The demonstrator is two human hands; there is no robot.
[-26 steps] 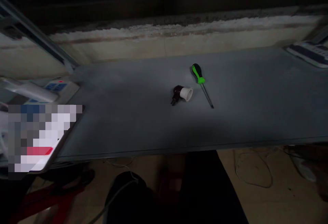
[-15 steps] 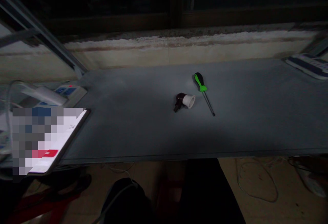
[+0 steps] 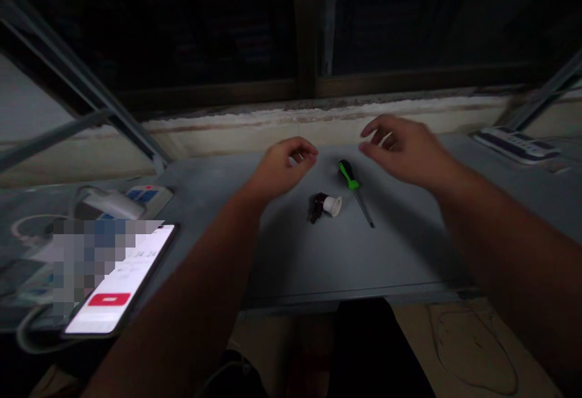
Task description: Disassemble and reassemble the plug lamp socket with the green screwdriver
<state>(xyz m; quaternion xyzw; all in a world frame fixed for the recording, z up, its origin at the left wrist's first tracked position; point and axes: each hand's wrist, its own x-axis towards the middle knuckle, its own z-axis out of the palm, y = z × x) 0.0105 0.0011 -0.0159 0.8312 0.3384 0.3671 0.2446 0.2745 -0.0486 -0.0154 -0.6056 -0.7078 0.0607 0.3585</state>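
On the grey table lies a small plug-in lamp holder (image 3: 333, 205), with a dark brown elbow, metal prongs and a white flared socket. Just right of it rests a screwdriver (image 3: 349, 176) with a green and black handle, its shaft slanting towards me. My left hand (image 3: 287, 166) hovers above and left of the lamp holder, fingers loosely curved, empty. To the right of the screwdriver handle my right hand (image 3: 398, 146) hangs in the air, thumb and fingers apart, holding nothing. Neither hand appears to touch either thing.
At the left, a lit phone (image 3: 131, 276), partly blurred out, lies beside a power strip (image 3: 152, 196) and white cables. Another power strip (image 3: 516, 145) sits at the far right. Metal frame bars (image 3: 131, 122) rise at the back, before a dark window. The table's front edge (image 3: 318, 300) runs above my legs.
Both my hands have come into view over the table, one either side of the lamp holder and screwdriver. My view has tilted up a little; the two things lie as before.
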